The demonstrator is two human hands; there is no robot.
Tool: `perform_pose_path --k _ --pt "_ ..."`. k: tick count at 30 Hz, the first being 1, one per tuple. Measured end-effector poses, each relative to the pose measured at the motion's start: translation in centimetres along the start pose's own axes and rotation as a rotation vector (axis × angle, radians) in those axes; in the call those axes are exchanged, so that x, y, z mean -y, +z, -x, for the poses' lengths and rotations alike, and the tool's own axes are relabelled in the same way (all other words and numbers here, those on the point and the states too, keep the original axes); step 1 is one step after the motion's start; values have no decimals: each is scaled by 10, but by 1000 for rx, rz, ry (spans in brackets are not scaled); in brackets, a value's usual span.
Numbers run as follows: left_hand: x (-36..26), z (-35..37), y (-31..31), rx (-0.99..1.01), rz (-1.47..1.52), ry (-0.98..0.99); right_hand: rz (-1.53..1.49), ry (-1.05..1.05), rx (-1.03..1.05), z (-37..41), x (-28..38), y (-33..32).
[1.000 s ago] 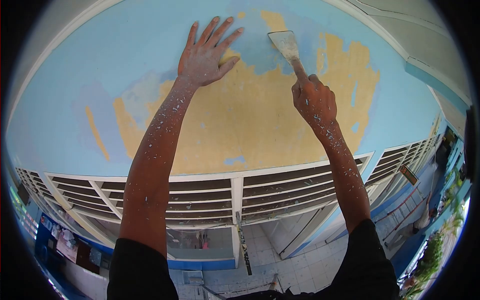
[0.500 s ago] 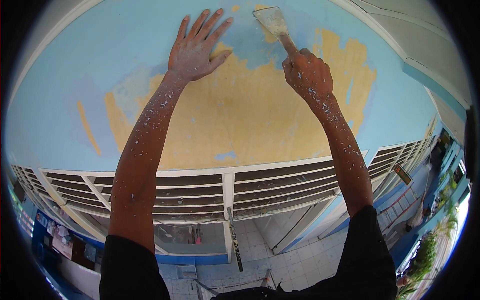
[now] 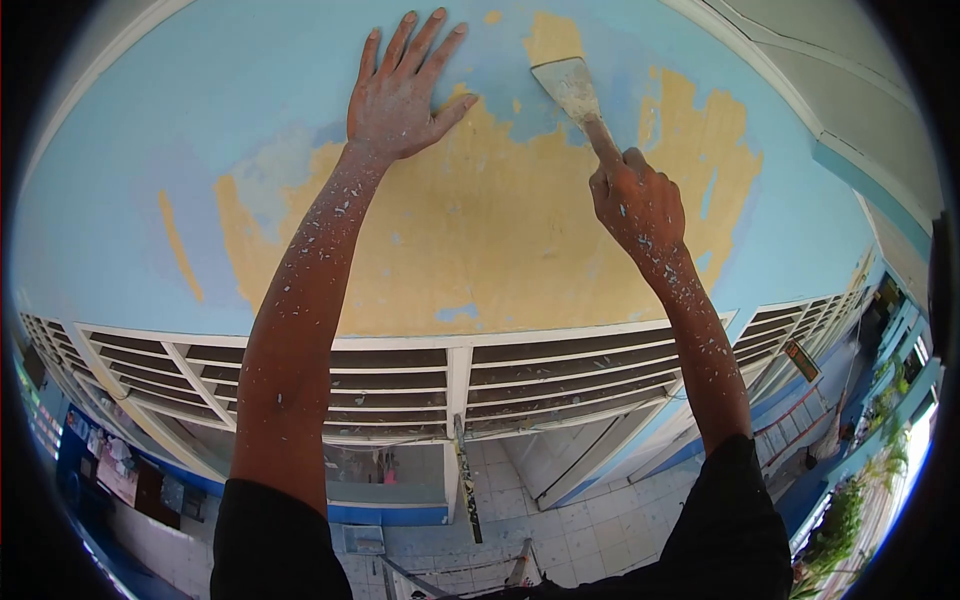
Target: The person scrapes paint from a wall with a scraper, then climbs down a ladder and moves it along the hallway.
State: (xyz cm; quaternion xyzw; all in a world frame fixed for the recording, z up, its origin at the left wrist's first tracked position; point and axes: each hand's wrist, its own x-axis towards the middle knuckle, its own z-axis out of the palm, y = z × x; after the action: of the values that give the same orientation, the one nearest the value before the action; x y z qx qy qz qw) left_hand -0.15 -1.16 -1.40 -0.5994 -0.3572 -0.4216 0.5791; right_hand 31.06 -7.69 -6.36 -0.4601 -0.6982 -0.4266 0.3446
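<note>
My right hand (image 3: 640, 205) is closed round the handle of a putty knife (image 3: 570, 90), index finger stretched along it. The knife's wide, paint-smeared blade points up and lies against the wall (image 3: 130, 150), just under a bare yellow patch. My left hand (image 3: 405, 105) rests flat on the blue paint with fingers spread, holding nothing. Between and below the hands spreads a large yellow area (image 3: 480, 230) with ragged edges where the blue paint is gone. Small paint flakes stick to both forearms.
Below the wall runs a white slatted louvre frame (image 3: 457, 385). Lower down are a tiled floor (image 3: 600, 535), part of a ladder-like frame (image 3: 520, 565) and a paint-spotted pole (image 3: 468, 490). A hanging sign (image 3: 803, 360), a red ladder (image 3: 790, 425) and plants (image 3: 840, 520) stand to the right.
The putty knife has come down and slightly right in my right hand, and the yellow patch above its blade is larger. My left hand stays spread on the wall.
</note>
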Motion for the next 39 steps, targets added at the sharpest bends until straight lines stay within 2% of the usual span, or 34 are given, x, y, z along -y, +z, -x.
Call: perform_pose_path --k 3,9,15,22,28,32,33,35,36,39 --pt "-1 -1 1 13 -24 -10 15 51 99 29 3 11" --pt "1 0 2 -10 -5 25 -96 -72 -166 -34 12 13" --pt "3 7 -1 -12 -5 5 -28 68 160 52 17 12" --pt "2 4 -3 -9 -2 -12 -92 -54 -144 -32 26 12" --pt "6 7 -4 2 -10 -45 -30 44 134 53 35 12" --pt "-1 10 0 -19 30 -29 -49 -82 -126 -21 34 15" --pt "1 6 -5 -33 30 -18 -53 -72 -128 -21 34 14" --pt "2 3 -16 167 19 -77 -64 -49 -124 -16 38 13" --pt "1 3 -20 268 14 -105 -56 -28 -45 -1 38 12" --pt "4 10 -16 199 8 -94 -38 16 125 50 40 12"
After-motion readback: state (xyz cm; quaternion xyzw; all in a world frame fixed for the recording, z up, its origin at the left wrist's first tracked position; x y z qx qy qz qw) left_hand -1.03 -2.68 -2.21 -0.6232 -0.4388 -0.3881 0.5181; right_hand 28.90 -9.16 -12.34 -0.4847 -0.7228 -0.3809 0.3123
